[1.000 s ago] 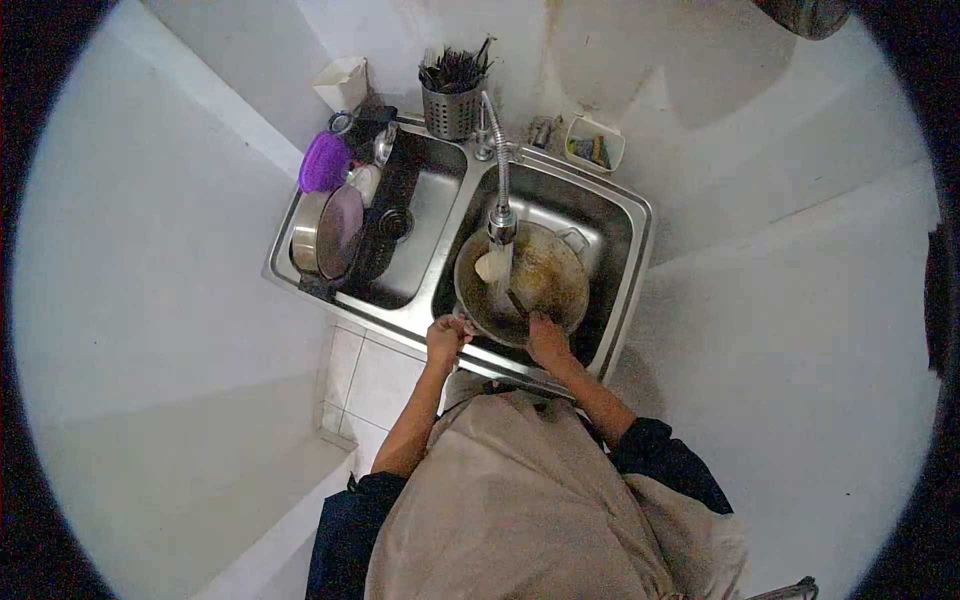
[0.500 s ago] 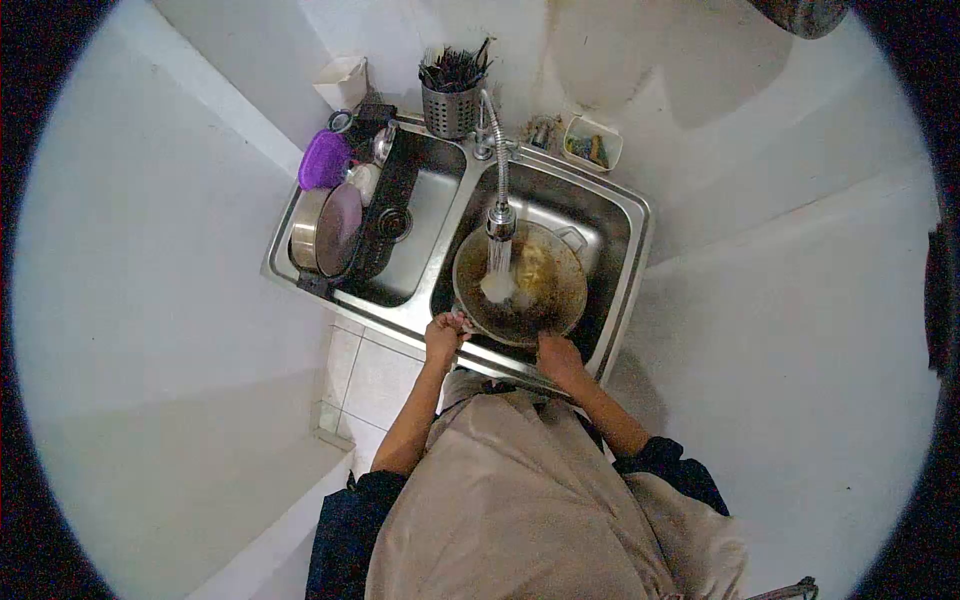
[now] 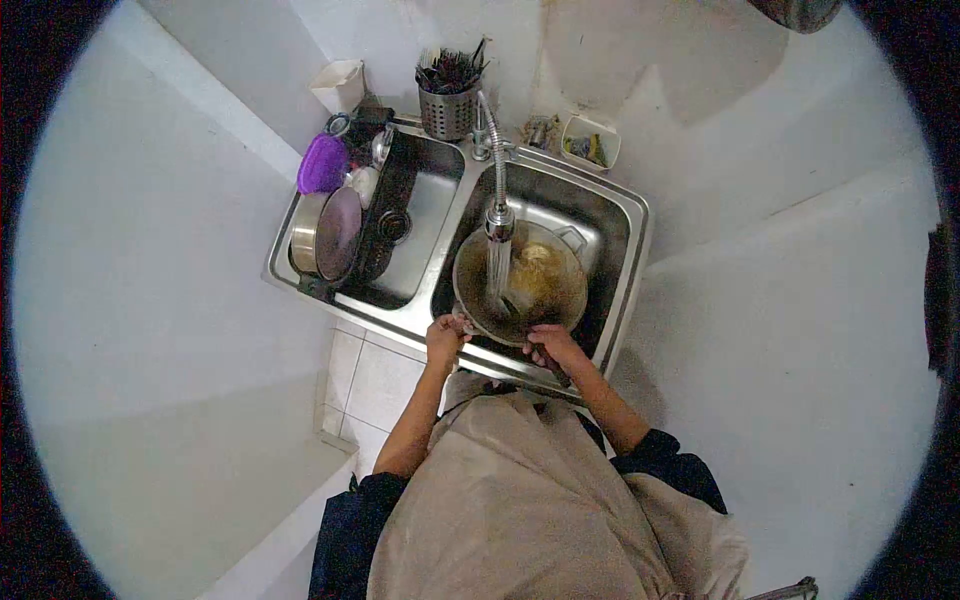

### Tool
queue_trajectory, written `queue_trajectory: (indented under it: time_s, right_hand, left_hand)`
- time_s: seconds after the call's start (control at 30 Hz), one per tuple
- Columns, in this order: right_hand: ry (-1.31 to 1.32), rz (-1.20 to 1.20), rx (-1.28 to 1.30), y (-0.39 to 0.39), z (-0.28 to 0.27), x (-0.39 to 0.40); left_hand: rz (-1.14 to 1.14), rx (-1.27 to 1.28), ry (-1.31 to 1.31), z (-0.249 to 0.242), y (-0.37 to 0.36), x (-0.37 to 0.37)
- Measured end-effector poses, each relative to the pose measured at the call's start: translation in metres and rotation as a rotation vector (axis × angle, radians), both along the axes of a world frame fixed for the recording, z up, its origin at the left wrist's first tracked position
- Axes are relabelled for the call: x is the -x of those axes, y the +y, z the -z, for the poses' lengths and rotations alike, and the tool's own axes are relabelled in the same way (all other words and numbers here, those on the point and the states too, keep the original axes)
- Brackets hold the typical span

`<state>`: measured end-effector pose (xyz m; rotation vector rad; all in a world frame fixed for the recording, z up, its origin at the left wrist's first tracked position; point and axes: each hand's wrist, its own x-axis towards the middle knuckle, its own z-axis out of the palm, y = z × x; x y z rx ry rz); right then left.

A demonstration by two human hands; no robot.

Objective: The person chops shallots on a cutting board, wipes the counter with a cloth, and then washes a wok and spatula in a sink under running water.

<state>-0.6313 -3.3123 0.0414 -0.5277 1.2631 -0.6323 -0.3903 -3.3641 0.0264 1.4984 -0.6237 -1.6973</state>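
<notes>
In the right basin sits a wok (image 3: 556,292) with brownish, wet residue inside, and a stream of water falls into it from the faucet (image 3: 499,222). My left hand (image 3: 446,338) is closed on the wok's near-left loop handle. At the near rim, my right hand (image 3: 556,345) is closed around a long, dark-handled utensil (image 3: 562,378). Its handle end sticks out below my fist. A dark tip shows inside the wok under the water, probably the same utensil's; its exact kind cannot be made out.
Along the left basin (image 3: 436,190) stand a dark rack (image 3: 385,200), pans (image 3: 338,234) and a purple basket (image 3: 322,164). Behind the sink are a perforated cutlery holder (image 3: 447,114), a white container (image 3: 340,86) and a tub (image 3: 591,143) with sponge-like items. Walls close in on both sides.
My right hand has turned and shifted slightly left, and the utensil's handle now shows below it. The splash in the wok has given way to a dark tip. My left hand stays put.
</notes>
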Motion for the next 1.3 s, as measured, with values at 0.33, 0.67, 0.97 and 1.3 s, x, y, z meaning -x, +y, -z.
queue_trajectory:
  time_s: [0.33,0.67,0.97,1.3]
  right_hand:
    - [-0.209,0.076,-0.13,0.023,-0.023,0.014]
    - [1.002,-0.526,0.503,0.043,-0.003,-0.003]
    - [1.16,-0.452,0.526,0.023,0.01,-0.01]
    - [0.442,0.188,0.271,-0.037,0.047,-0.044]
  left_hand:
    - [0.051,0.05,0.006,0.037,0.001,-0.01]
    - [0.027,0.081,0.006,0.039,0.004,-0.01]
    - [0.071,0.1,-0.12,0.032,0.004,-0.008]
    - [0.074,0.065,-0.14,0.034,0.005,-0.008]
